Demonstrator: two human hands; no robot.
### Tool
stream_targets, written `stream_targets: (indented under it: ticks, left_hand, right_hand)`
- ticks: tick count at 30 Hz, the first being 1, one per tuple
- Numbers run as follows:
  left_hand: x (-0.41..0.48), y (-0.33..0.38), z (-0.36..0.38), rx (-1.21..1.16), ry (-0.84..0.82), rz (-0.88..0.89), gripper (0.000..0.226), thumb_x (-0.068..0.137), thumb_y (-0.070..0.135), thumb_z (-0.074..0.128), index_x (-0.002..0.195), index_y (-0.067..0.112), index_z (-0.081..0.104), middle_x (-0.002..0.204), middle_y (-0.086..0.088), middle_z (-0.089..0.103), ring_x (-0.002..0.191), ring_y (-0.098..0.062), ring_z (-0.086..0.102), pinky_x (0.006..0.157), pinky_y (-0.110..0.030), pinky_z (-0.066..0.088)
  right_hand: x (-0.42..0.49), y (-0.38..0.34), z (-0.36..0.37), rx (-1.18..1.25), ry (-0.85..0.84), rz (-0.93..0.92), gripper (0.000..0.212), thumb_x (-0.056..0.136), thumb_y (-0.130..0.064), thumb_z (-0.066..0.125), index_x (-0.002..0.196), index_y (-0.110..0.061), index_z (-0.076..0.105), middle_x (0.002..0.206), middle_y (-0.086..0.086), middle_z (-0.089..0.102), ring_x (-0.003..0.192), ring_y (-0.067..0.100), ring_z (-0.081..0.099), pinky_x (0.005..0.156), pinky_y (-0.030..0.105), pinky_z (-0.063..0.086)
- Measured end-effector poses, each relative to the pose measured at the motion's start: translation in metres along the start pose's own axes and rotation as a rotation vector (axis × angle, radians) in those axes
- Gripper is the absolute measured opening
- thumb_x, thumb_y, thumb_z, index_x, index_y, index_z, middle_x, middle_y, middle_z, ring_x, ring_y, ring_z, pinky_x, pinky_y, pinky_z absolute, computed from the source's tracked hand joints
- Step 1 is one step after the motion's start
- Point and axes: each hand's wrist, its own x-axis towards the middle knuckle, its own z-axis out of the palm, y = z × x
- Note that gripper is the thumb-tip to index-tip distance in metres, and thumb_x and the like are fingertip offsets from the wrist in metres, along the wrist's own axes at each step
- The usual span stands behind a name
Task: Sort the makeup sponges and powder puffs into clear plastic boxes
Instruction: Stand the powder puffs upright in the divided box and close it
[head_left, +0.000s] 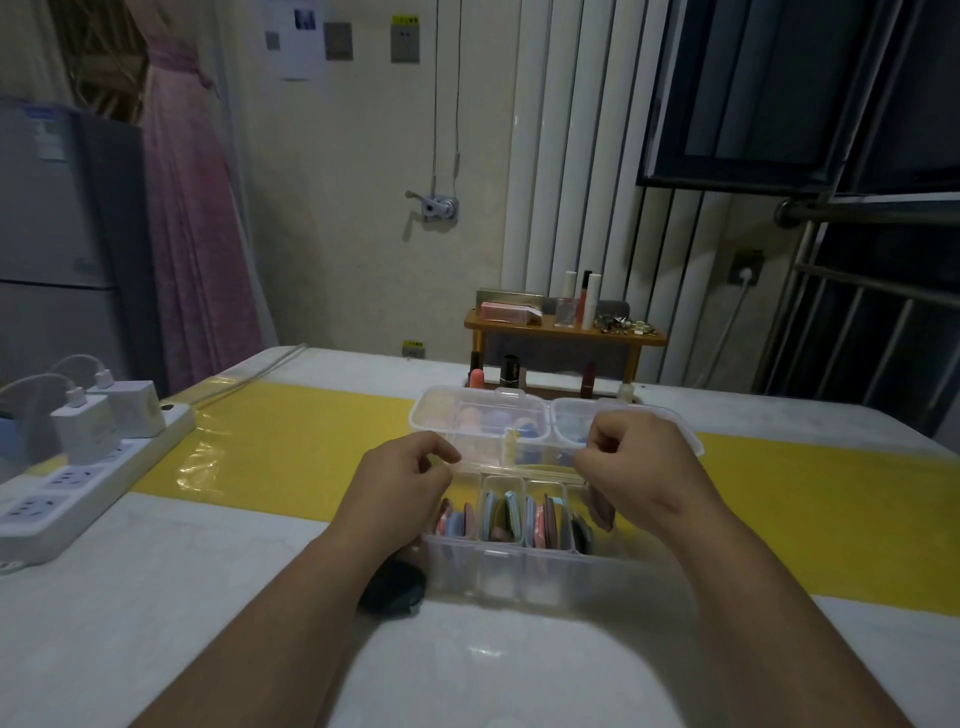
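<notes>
Your left grip (410, 473) and right grip (634, 457) are both curled, each pinching one end of the clear lid (524, 470), which is raised over the back of the near box (519, 566). Powder puffs (509, 512) stand on edge in that box's compartments. It sits on the surface (208, 571). Just behind it is a second clear box (540, 415) holding sponges (470, 415). A power strip (88, 483) lies well to the left.
</notes>
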Motion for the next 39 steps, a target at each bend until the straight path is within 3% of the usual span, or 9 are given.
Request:
stream_targets:
  ticks: [2,5,8,10,16,22,30,39]
  left_hand:
    - [-0.0007,0.0011,-0.0005,0.007,0.002,0.005,0.022,0.092,0.006,0.055,0.095,0.021,0.07,0.066,0.0,0.059,0.045,0.004,0.053,0.042,-0.008,0.036]
    - [-0.0004,0.0016,-0.0006,0.007,0.004,0.0,0.022,0.092,0.005,0.055,0.094,0.021,0.07,0.065,0.0,0.059,0.044,0.004,0.053,0.042,-0.008,0.035]
    - [-0.0001,0.0018,-0.0012,-0.001,0.015,-0.015,0.021,0.092,0.005,0.055,0.093,0.02,0.07,0.065,-0.001,0.059,0.043,0.003,0.053,0.04,-0.009,0.035]
    - [-0.0003,0.0015,-0.0016,-0.002,0.022,-0.023,0.021,0.092,0.005,0.055,0.094,0.019,0.07,0.065,-0.001,0.058,0.041,0.003,0.052,0.039,-0.008,0.033]
    - [0.0005,0.0007,-0.0019,0.032,0.016,-0.03,0.02,0.091,0.009,0.056,0.093,0.022,0.07,0.064,0.001,0.06,0.045,0.003,0.054,0.042,-0.011,0.035]
    - [0.0007,0.0003,-0.002,0.014,0.003,-0.038,0.02,0.092,0.008,0.056,0.094,0.022,0.07,0.065,0.001,0.061,0.044,0.003,0.055,0.041,-0.01,0.035]
    - [0.0016,-0.0015,-0.0021,0.021,0.0,-0.033,0.02,0.091,0.009,0.057,0.092,0.023,0.07,0.062,0.003,0.06,0.045,0.001,0.056,0.046,-0.013,0.037]
    - [0.0036,-0.0063,-0.0025,0.063,-0.007,-0.027,0.019,0.091,0.015,0.057,0.091,0.03,0.07,0.065,0.006,0.061,0.051,-0.005,0.052,0.052,-0.022,0.038]
  right_hand:
    - [-0.0004,-0.0004,0.0,-0.002,-0.029,0.025,0.018,0.065,-0.037,0.051,0.057,-0.02,0.053,0.052,0.007,0.061,0.057,0.028,0.065,0.065,0.053,0.058]
    - [0.0004,-0.0003,0.0009,-0.044,-0.043,0.046,0.019,0.075,-0.025,0.058,0.057,-0.021,0.053,0.054,0.004,0.06,0.06,0.026,0.064,0.066,0.047,0.058]
    - [0.0018,0.0011,0.002,-0.103,-0.075,0.06,0.023,0.079,-0.019,0.061,0.057,-0.021,0.053,0.06,0.0,0.057,0.061,0.019,0.055,0.056,0.031,0.044]
    - [0.0013,0.0013,0.0031,-0.14,-0.142,0.07,0.021,0.08,-0.021,0.061,0.06,-0.023,0.056,0.063,-0.001,0.057,0.062,0.016,0.054,0.055,0.028,0.04]
    - [0.0013,0.0015,0.0057,-0.2,-0.223,0.091,0.02,0.082,-0.024,0.061,0.062,-0.025,0.059,0.061,-0.004,0.058,0.063,0.014,0.056,0.055,0.026,0.041]
    - [0.0025,0.0014,0.0015,-0.211,-0.156,0.106,0.015,0.078,-0.026,0.062,0.063,-0.023,0.062,0.065,-0.001,0.061,0.066,0.018,0.059,0.057,0.03,0.045]
    - [0.0002,-0.0033,0.0075,-0.274,-0.281,0.152,0.017,0.086,-0.023,0.061,0.075,-0.022,0.074,0.072,-0.002,0.07,0.074,0.015,0.066,0.073,0.036,0.061]
    - [0.0012,-0.0041,0.0032,-0.31,-0.305,0.153,0.021,0.081,-0.005,0.06,0.077,-0.024,0.067,0.085,-0.004,0.068,0.083,0.015,0.063,0.078,0.035,0.058]
